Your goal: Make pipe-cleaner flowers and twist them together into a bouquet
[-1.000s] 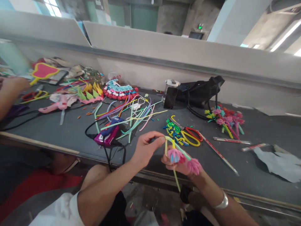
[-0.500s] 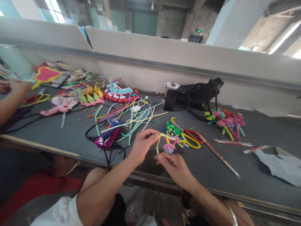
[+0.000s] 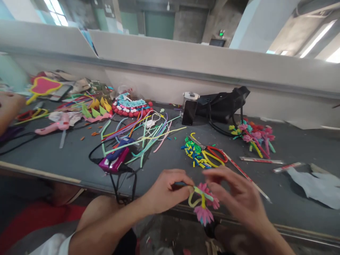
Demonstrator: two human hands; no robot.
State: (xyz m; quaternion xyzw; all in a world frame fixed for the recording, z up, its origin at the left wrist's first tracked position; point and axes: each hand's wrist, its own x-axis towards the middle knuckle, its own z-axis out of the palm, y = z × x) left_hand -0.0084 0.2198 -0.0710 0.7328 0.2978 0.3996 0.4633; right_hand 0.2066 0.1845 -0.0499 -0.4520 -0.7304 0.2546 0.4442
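My left hand (image 3: 170, 189) pinches the pale green end of a small bunch of pink craft flowers (image 3: 204, 214) between thumb and fingers, just over the table's front edge. A pale yellow-green strip curls into a loop below the pinch, and one flower hangs downward on a yellow stem. My right hand (image 3: 235, 193), blurred by motion, is beside the bunch with its fingers apart; whether a fingertip touches the flowers I cannot tell. Beyond the hands, scissors (image 3: 214, 156) with red and yellow handles lie by a pile of short green, yellow and blue pieces (image 3: 193, 150).
Long coloured strips (image 3: 148, 136) lie left of centre near a purple and blue corded tool (image 3: 117, 157). A pink glue gun (image 3: 57, 124) is farther left, by another person's hand (image 3: 12, 106). A black bag (image 3: 225, 106), phone (image 3: 189, 112) and finished flowers (image 3: 256, 134) sit at the back.
My left hand has moved down and right with the flower bunch, toward the table edge. My right hand has let go of the strip and moved up and right, its fingers spreading.
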